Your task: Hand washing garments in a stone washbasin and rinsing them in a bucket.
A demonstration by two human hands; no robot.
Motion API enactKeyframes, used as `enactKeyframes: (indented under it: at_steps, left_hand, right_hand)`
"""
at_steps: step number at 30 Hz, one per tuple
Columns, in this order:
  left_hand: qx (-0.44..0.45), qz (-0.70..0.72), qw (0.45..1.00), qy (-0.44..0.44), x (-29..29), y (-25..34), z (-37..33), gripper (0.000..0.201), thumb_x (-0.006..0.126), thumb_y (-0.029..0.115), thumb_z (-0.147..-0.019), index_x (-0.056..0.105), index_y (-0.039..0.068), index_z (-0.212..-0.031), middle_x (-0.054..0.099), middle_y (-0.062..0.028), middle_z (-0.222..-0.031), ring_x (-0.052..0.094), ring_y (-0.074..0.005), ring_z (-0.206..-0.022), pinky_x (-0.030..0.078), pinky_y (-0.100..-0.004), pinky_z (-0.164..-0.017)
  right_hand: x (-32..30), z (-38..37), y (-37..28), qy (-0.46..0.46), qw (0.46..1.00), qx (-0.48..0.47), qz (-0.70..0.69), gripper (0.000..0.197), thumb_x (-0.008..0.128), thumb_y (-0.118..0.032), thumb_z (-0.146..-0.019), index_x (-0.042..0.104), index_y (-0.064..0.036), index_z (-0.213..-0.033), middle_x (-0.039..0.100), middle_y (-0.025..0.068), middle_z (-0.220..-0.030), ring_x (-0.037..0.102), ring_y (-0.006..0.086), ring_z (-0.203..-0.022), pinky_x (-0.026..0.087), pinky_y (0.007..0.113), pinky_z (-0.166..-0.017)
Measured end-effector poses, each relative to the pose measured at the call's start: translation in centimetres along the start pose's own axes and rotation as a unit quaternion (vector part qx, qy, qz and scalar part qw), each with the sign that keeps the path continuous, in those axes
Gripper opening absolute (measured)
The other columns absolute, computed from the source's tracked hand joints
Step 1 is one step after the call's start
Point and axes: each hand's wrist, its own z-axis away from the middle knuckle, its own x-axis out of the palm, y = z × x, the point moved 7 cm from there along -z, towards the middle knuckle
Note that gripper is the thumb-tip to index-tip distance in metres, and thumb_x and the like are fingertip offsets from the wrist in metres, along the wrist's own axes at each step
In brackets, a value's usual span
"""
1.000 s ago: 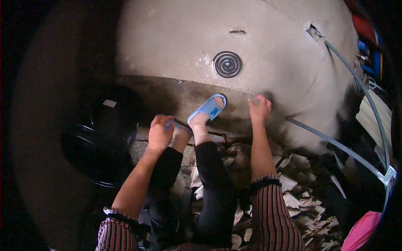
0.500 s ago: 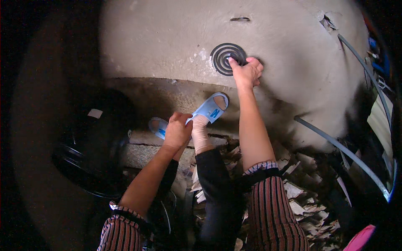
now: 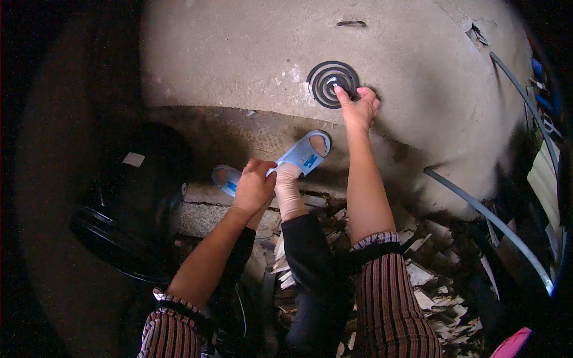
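Observation:
A black spiral mosquito coil (image 3: 316, 82) is against the pale concrete surface (image 3: 227, 53), with a small shiny piece at its centre. My right hand (image 3: 360, 110) grips the coil's right side, the thumb on the middle and the fingers bent round the outer edge. Lower and to the left, my left hand (image 3: 255, 186) is closed with curled fingers, in front of my feet. Whatever it holds, if anything, is hidden. My feet wear light blue slippers (image 3: 306, 156), and the left hand partly covers one of them.
A thin dark metal loop (image 3: 351, 24) sticks out of the concrete above the coil. To the left stands a shiny black rounded container (image 3: 128, 203). Broken flat scraps (image 3: 439, 298) litter the lower right, and grey pipes (image 3: 492, 221) curve along the right side.
The view has shifted slightly, so the coil and my right hand appear a little further right. The right hand's grip looks much the same; my left hand has hardly moved.

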Motion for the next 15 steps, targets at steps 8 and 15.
enactKeyframes:
  at_steps: [8,15]
  left_hand:
    - [0.026,-0.01,1.0,0.002,-0.1,-0.2,-0.2,0.02,0.053,0.013,-0.077,0.058,0.006,-0.096,0.053,-0.0169,-0.093,0.053,-0.0338,-0.087,0.045,-0.0394,-0.075]
    - [-0.002,0.006,1.0,-0.011,-0.2,-1.1,-0.3,0.02,0.053,0.014,-0.078,0.058,0.006,-0.096,0.053,-0.0164,-0.094,0.053,-0.0331,-0.087,0.045,-0.0384,-0.074]
  right_hand:
    - [1.6,-0.9,1.4,0.017,0.996,-0.051,-0.077,0.065,0.073,-0.047,-0.056,0.047,-0.0109,-0.104,0.043,0.0153,-0.111,0.039,0.0313,-0.106,0.034,0.042,-0.09]
    - [2.1,-1.3,1.9,0.012,0.991,-0.06,-0.119,0.065,0.075,-0.043,-0.056,0.047,-0.0074,-0.103,0.044,0.0153,-0.107,0.042,0.0299,-0.101,0.035,0.041,-0.087]
